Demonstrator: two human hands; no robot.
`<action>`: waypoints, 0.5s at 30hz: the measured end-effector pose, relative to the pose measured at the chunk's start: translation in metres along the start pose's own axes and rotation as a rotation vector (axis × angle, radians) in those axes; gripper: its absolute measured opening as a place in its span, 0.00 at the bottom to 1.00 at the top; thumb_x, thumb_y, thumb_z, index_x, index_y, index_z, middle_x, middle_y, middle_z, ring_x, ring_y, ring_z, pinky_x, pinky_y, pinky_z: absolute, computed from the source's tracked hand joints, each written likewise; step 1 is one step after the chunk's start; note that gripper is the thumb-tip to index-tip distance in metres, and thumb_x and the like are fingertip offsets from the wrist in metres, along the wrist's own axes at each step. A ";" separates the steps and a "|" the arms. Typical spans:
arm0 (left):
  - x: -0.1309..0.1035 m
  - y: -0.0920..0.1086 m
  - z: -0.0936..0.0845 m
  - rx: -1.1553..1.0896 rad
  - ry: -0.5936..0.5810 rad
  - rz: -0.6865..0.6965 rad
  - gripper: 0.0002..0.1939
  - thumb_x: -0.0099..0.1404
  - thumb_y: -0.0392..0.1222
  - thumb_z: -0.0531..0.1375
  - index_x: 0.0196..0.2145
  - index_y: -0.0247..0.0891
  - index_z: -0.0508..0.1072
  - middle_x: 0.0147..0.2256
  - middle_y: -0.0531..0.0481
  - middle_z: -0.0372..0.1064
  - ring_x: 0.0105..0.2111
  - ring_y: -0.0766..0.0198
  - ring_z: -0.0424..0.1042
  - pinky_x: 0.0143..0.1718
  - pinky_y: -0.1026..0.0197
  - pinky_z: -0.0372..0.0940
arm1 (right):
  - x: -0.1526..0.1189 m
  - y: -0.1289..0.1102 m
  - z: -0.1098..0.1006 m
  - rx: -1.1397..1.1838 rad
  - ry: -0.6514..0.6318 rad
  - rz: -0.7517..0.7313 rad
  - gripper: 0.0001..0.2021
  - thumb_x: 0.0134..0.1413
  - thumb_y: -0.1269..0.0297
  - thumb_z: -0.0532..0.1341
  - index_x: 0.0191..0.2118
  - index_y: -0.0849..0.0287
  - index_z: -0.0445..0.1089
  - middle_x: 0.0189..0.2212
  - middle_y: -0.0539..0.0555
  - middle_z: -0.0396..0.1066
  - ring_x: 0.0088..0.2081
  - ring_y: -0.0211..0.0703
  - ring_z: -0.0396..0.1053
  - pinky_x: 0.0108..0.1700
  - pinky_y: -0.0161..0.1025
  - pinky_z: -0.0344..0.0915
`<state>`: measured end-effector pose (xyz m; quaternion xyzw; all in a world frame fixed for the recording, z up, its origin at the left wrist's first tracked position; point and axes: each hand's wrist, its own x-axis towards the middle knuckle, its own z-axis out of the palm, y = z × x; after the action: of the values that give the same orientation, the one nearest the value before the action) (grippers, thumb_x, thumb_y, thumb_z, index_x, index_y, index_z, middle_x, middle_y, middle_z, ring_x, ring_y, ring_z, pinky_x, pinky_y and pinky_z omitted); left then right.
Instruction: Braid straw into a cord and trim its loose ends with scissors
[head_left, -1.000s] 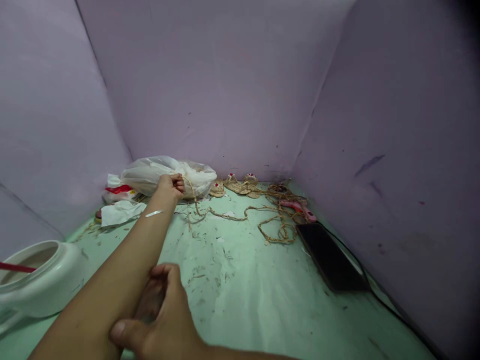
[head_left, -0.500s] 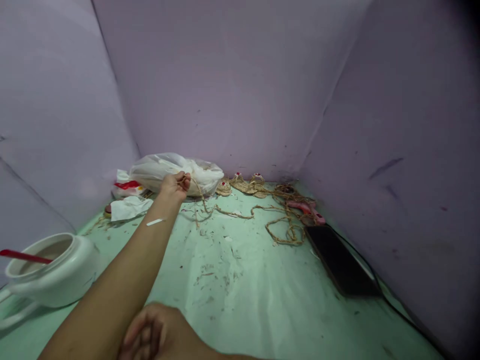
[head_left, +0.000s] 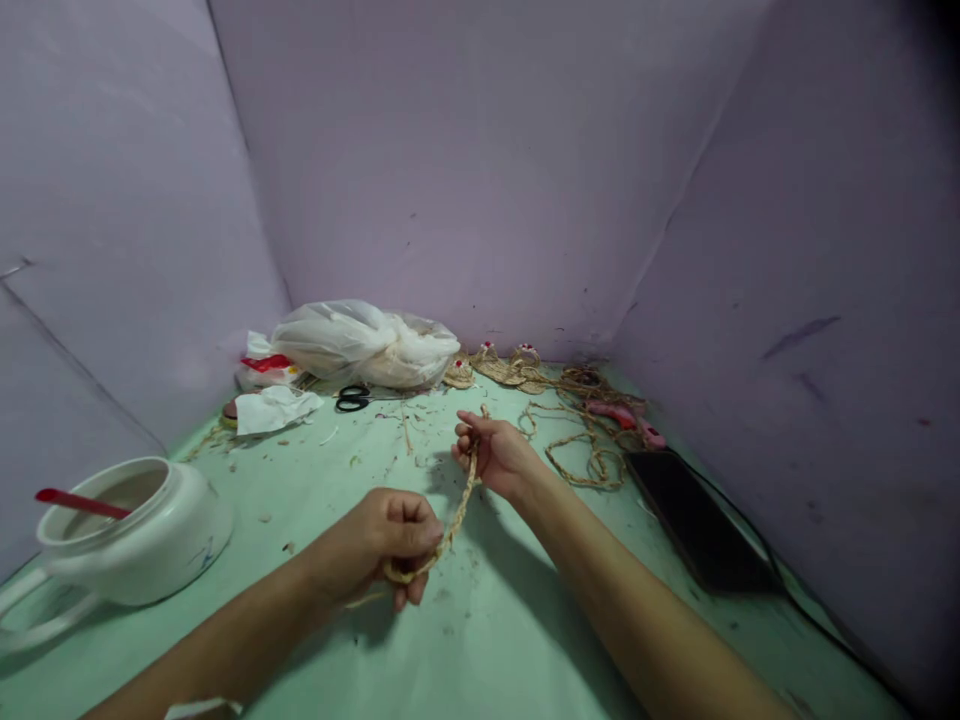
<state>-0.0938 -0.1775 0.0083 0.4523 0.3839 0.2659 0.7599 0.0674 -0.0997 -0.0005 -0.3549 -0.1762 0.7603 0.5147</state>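
Observation:
A tan braided cord (head_left: 463, 506) runs between my two hands over the green tabletop. Near the front middle, my left hand (head_left: 397, 545) pinches the cord's near end, where it curls round under the fingers. Farther off and to the right, my right hand (head_left: 491, 455) has its fingers closed around the cord's upper stretch. Beyond it, more braided cord (head_left: 585, 462) lies loosely looped and tangled on the right. Several small woven slippers (head_left: 506, 370) with red bits on top rest against the back wall.
Black-handled scissors (head_left: 352, 399) lie before a white plastic bag (head_left: 367, 345). White tissue (head_left: 276, 408) is beside them. A white pot (head_left: 150, 540) with a red stick (head_left: 82, 503) stands left. On the right are a dark phone (head_left: 697, 520), its cable, and a pink tool (head_left: 626, 418).
My left hand has come back from the bag toward me with cord in it. My right hand has reached forward and taken hold of the cord. The scissors are now uncovered.

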 end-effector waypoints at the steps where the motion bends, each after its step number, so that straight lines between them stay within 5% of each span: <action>1: 0.004 -0.006 -0.001 -0.007 0.017 -0.036 0.12 0.48 0.44 0.63 0.23 0.34 0.65 0.15 0.54 0.61 0.13 0.69 0.63 0.12 0.70 0.53 | 0.000 -0.001 0.002 -0.005 -0.002 -0.032 0.06 0.52 0.74 0.51 0.30 0.63 0.63 0.14 0.46 0.61 0.14 0.30 0.57 0.22 0.31 0.64; 4: 0.017 -0.015 -0.001 -0.043 -0.069 -0.173 0.15 0.50 0.47 0.62 0.33 0.35 0.67 0.26 0.49 0.69 0.16 0.68 0.67 0.14 0.69 0.56 | 0.002 0.000 0.009 -0.038 -0.070 -0.086 0.07 0.53 0.71 0.50 0.30 0.62 0.64 0.15 0.46 0.61 0.14 0.30 0.56 0.23 0.32 0.64; 7: 0.028 -0.014 0.004 -0.062 -0.152 -0.201 0.16 0.53 0.48 0.60 0.34 0.32 0.68 0.25 0.45 0.71 0.17 0.67 0.68 0.17 0.69 0.58 | 0.005 0.004 0.011 -0.099 -0.140 -0.131 0.05 0.52 0.69 0.53 0.30 0.61 0.64 0.16 0.46 0.61 0.16 0.30 0.56 0.25 0.33 0.65; 15: 0.047 -0.004 0.015 -0.420 -0.022 -0.319 0.15 0.56 0.39 0.50 0.36 0.26 0.69 0.25 0.41 0.70 0.20 0.63 0.70 0.21 0.65 0.64 | 0.004 0.014 -0.002 -0.424 -0.238 -0.430 0.05 0.49 0.67 0.56 0.30 0.61 0.67 0.21 0.48 0.67 0.25 0.32 0.63 0.34 0.32 0.60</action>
<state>-0.0548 -0.1512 -0.0066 0.2215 0.3785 0.2115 0.8735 0.0590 -0.1022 -0.0123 -0.3174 -0.4604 0.6169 0.5538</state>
